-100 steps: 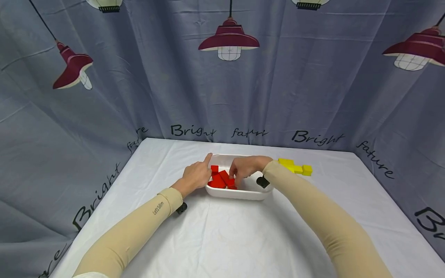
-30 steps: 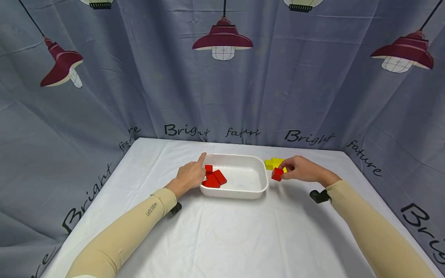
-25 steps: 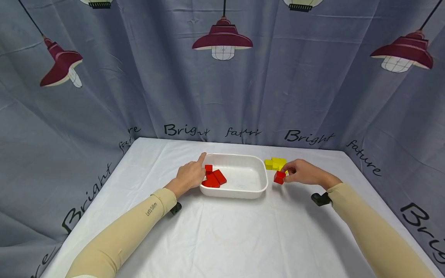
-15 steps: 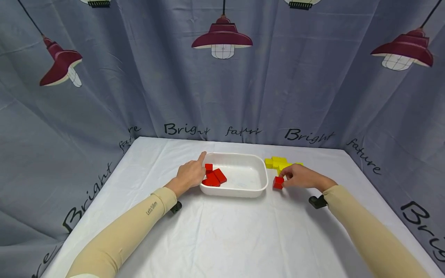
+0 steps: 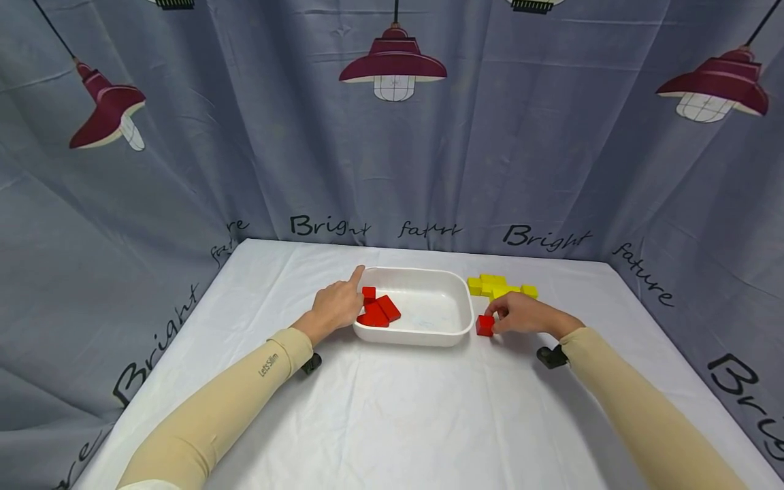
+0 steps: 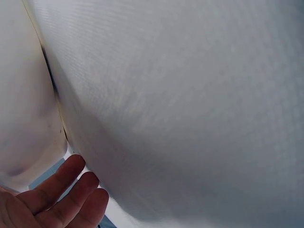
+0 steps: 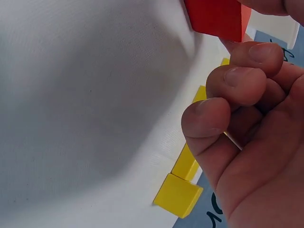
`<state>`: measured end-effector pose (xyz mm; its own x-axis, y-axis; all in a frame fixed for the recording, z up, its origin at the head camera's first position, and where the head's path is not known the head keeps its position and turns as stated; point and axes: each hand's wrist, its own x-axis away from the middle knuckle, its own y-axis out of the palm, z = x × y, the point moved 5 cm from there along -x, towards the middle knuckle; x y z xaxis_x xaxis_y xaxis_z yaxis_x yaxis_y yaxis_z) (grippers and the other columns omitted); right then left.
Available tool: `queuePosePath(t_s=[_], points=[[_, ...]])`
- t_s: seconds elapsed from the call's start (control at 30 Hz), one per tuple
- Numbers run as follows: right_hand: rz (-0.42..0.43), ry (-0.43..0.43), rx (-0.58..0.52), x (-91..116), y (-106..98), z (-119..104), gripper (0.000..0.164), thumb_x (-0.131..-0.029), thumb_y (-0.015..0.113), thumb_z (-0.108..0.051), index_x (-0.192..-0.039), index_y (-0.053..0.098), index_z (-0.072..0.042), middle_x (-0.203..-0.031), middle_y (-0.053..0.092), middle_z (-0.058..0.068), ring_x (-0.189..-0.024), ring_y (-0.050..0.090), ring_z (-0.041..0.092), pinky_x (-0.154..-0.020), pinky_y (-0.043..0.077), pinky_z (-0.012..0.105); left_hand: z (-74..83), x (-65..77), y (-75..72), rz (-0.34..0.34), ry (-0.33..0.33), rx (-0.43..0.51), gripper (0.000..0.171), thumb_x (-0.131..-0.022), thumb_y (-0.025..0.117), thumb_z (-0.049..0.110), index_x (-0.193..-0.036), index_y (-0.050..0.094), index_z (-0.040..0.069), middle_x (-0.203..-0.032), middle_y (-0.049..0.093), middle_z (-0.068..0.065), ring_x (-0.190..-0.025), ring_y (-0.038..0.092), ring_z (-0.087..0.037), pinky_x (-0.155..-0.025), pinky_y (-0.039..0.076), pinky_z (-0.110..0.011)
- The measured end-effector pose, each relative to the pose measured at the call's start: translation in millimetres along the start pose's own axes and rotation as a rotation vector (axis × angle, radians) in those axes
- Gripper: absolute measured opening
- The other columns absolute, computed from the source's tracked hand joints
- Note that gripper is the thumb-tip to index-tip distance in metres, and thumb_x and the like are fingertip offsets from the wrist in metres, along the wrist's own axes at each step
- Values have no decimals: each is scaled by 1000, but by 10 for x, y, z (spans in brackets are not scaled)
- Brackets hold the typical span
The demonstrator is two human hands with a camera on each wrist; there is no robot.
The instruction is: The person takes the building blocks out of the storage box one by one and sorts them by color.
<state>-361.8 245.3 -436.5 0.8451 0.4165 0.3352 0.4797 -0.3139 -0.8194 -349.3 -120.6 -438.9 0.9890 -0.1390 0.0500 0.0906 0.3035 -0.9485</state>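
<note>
My right hand point(image 5: 520, 315) pinches a red cube point(image 5: 484, 326) between thumb and fingertips, low over the table just right of the white tray point(image 5: 416, 337). In the right wrist view the red cube point(image 7: 216, 19) shows at the top edge, with the other fingers curled in beneath it. My left hand point(image 5: 335, 307) rests at the tray's left end, one finger lying straight along the rim. The left wrist view has its extended fingers point(image 6: 71, 197) beside the tray's outer wall point(image 6: 28, 95). Several red blocks point(image 5: 376, 313) lie inside the tray at its left end.
Behind my right hand, several yellow blocks point(image 5: 492, 284) lie together on the white-covered table point(image 5: 398, 422). A grey curtain point(image 5: 294, 156) with printed lamps hangs behind the table's far edge.
My right hand took the red cube out of the tray to the right, then brought it nearer and slightly left, down beside the tray. My left hand keeps its place at the tray.
</note>
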Motion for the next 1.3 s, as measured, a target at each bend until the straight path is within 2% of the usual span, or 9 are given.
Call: queuePosePath(t_s=[0.4,0.57,0.77,0.97,1.1,1.3], points=[[-54,-14,-19,12,-26,-23,30,-85,72,-22,-114,71,-12,-77,58,3,-74,52,18,-66,39,31,1,4,-7,8,7,-13,65,-102,41,24,-162,17,16,-73,58,-4,-66,57,-21,-55,45,-32],[-41,-30,-7,16,-100,-81,29,-85,72,-22,-113,72,-12,-75,58,2,-74,53,17,-66,40,31,-5,5,5,0,4,-15,65,-102,41,24,-162,17,16,-73,59,-4,-65,57,-21,-54,45,-32],[-9,-74,-10,32,-265,-270,21,-86,71,-18,-105,73,-9,-74,57,3,-75,52,18,-69,41,33,-8,-2,7,6,4,-4,65,-102,41,24,-162,17,15,-72,58,-3,-64,56,-21,-53,45,-32],[-7,-122,-15,9,-352,-498,16,-86,73,-17,-100,73,-10,-73,56,2,-72,51,17,-66,40,30,-7,-7,13,7,3,-10,65,-103,41,25,-162,17,16,-74,59,-3,-67,57,-21,-56,46,-32],[-11,-156,-11,-40,-377,-640,19,-85,72,-15,-102,74,-9,-71,54,1,-68,50,15,-63,41,28,-8,-4,13,2,-2,-10,65,-103,41,25,-162,17,16,-75,59,-3,-69,58,-21,-57,47,-32],[-44,-182,-11,-153,-355,-812,26,-86,73,-16,-110,73,-8,-73,54,1,-69,51,16,-66,43,30,10,1,1,5,1,-21,66,-102,42,24,-162,17,15,-75,59,-3,-68,57,-21,-55,46,-32]])
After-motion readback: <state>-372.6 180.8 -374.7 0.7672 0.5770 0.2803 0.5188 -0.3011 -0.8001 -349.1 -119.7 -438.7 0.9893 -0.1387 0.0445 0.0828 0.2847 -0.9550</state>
